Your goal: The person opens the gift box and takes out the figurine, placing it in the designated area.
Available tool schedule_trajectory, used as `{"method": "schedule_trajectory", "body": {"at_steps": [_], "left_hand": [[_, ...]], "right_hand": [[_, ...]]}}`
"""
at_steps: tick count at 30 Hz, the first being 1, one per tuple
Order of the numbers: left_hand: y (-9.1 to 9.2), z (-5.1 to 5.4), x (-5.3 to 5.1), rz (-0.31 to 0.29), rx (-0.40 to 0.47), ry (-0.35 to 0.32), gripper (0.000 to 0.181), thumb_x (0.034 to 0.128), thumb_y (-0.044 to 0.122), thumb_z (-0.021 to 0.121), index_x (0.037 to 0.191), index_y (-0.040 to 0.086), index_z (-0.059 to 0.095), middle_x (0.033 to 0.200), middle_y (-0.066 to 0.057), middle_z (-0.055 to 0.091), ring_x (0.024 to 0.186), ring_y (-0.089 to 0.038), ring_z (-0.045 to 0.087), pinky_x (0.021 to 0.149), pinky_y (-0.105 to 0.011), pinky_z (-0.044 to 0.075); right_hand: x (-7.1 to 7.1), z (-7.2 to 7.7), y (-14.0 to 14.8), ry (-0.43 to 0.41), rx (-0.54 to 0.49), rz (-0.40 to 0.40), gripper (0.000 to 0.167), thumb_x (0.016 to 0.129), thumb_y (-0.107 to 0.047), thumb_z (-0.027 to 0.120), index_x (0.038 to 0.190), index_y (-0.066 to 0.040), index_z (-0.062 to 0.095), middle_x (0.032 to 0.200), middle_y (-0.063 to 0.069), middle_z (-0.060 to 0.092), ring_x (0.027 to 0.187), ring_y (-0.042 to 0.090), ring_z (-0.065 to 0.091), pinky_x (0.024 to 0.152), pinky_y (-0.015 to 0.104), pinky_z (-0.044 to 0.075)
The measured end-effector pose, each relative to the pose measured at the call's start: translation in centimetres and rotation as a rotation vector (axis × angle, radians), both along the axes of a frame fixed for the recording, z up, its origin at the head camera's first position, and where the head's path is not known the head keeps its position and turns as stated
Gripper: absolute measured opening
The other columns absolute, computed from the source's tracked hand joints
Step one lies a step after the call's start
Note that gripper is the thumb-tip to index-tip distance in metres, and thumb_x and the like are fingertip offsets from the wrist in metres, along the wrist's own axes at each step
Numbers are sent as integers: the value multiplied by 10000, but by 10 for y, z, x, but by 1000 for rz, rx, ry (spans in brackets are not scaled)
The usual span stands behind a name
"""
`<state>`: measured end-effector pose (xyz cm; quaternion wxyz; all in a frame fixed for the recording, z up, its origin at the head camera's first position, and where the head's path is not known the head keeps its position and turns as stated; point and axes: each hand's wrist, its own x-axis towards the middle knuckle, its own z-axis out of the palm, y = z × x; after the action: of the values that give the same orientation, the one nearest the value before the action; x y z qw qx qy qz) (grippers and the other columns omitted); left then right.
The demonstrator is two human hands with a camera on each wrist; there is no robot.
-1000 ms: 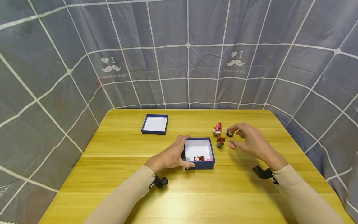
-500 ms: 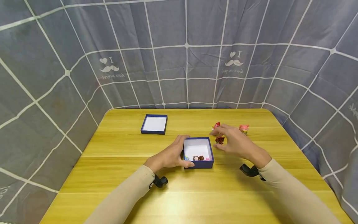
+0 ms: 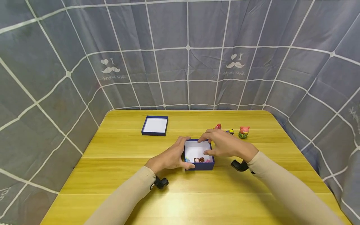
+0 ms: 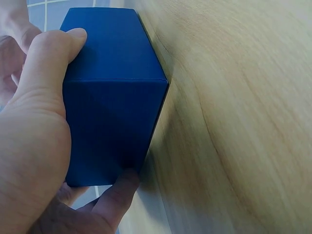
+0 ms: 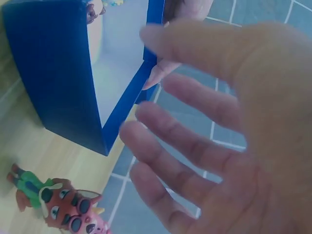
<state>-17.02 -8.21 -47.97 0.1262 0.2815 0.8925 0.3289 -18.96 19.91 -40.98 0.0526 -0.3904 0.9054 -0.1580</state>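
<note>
My left hand (image 3: 172, 155) grips an open blue box (image 3: 200, 166) by its left side. In the left wrist view the thumb lies on one face of the box (image 4: 114, 122) and fingers curl round another edge. Brown, pink and pale blue toy figures (image 3: 199, 160) lie at the near side inside its white interior. Over the box's right rim hovers my right hand (image 3: 226, 143). The right wrist view shows that hand (image 5: 265, 126) with thumb and fingers apart and nothing visible between them. Beside the box there, a brown figurine (image 5: 61, 207) in green clothes stands on the table.
A shallow blue lid (image 3: 154, 125) with a white inside lies at the back left of the wooden table (image 3: 126, 175). Right of the box stand a pink pig figurine (image 3: 244, 132), a blue-and-yellow figurine (image 3: 230, 131) and a red-topped pink figurine (image 3: 218, 126). A grey checked curtain (image 3: 171, 62) surrounds the table.
My right hand has moved left from among the figurines to above the box. A small pink item near its thumb is no longer seen on the table. My left hand stays on the box.
</note>
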Motion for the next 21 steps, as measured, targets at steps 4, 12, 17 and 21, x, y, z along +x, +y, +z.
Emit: {"method": "schedule_trajectory", "body": {"at_steps": [4,12,17,21], "left_hand": [[-1,0,-1,-7,7,-2,1209,996,476,949,1823,11,199,1758,-257,394,1447,-351,607,1292,-542,522],[-2,-2,-3,-27,17,11,1197,996,474,949,1819,15,212,1739,-235,405,1479,-342,597,1318,-527,505],[-2,-2,-4,-34,23,14,1191,998,466,947,1814,-1,214,1732,-241,407,1475,-351,602,1314,-529,508],[-2,-3,-4,-36,19,12,1190,1000,464,944,1815,-4,213,1729,-242,405,1476,-355,606,1301,-530,519]], "right_hand": [[-6,1,-7,-64,35,66,462,1014,-262,936,1437,-129,806,1384,88,789,1168,298,760,986,434,649],[-17,1,-21,-183,104,157,518,1025,-320,932,1478,-122,779,1424,103,797,1243,315,770,1051,477,657],[-24,-4,-30,-261,167,172,494,1034,-281,921,1482,-130,777,1377,82,807,1248,285,770,1063,463,654],[-27,-8,-35,-309,213,186,468,1036,-220,907,1479,-138,780,1328,70,809,1199,254,783,1026,414,663]]}}
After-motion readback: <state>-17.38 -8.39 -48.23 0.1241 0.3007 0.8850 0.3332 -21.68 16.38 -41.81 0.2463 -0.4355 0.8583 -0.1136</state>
